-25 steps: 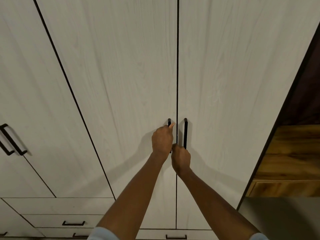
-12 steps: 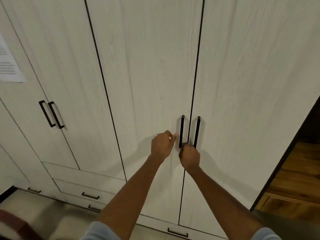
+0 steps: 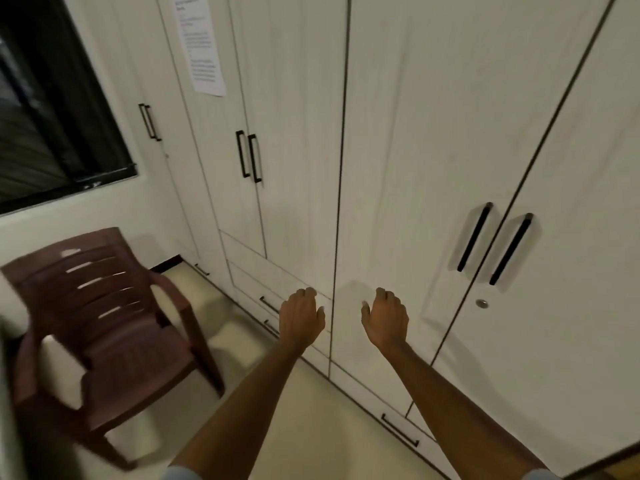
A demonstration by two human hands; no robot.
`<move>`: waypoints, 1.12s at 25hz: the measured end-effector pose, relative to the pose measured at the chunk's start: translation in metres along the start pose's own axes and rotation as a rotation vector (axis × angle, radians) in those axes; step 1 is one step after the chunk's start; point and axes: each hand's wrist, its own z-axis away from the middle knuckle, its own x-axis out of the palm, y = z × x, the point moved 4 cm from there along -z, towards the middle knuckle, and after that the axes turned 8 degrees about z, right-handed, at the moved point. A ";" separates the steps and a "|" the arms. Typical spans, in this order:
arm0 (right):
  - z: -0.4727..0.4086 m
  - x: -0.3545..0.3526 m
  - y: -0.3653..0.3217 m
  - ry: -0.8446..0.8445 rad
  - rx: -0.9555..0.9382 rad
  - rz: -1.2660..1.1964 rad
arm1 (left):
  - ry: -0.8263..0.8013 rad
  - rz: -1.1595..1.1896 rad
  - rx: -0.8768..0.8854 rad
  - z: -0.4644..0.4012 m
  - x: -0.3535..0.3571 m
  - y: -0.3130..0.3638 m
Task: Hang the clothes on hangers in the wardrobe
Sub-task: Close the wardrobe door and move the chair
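Observation:
The white wardrobe (image 3: 408,140) fills the right and middle of the view, all its doors closed. Two black bar handles (image 3: 493,242) sit side by side at the right door pair. My left hand (image 3: 300,317) and my right hand (image 3: 386,318) hang in front of the doors, left of and below those handles. Both hands hold nothing, fingers loosely curled and apart, touching neither the doors nor each other. No clothes or hangers are visible.
A dark red plastic chair (image 3: 104,306) stands on the pale floor at the left. Above it is a dark window (image 3: 52,109). A printed paper (image 3: 202,43) is stuck on a left door. Low drawers (image 3: 270,289) run along the wardrobe base.
Both hands have let go of the two black handles and dropped lower left. The view has swung left, bringing the chair and window into sight. The doors stay closed.

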 end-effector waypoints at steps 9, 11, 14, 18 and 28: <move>0.059 0.059 -0.207 -0.029 -0.415 -0.136 | 0.147 0.008 -0.509 0.119 -0.089 -0.220; 0.072 0.063 -0.252 -0.046 -0.474 -0.160 | 0.196 -0.005 -0.562 0.138 -0.107 -0.260; 0.092 0.072 -0.319 -0.055 -0.566 -0.176 | 0.243 -0.035 -0.640 0.172 -0.129 -0.325; 0.114 0.101 -0.395 -0.125 -0.648 -0.180 | 0.274 -0.026 -0.726 0.209 -0.142 -0.399; 0.108 0.176 -0.523 -0.296 -0.725 -0.138 | 0.257 0.064 -0.851 0.207 -0.148 -0.527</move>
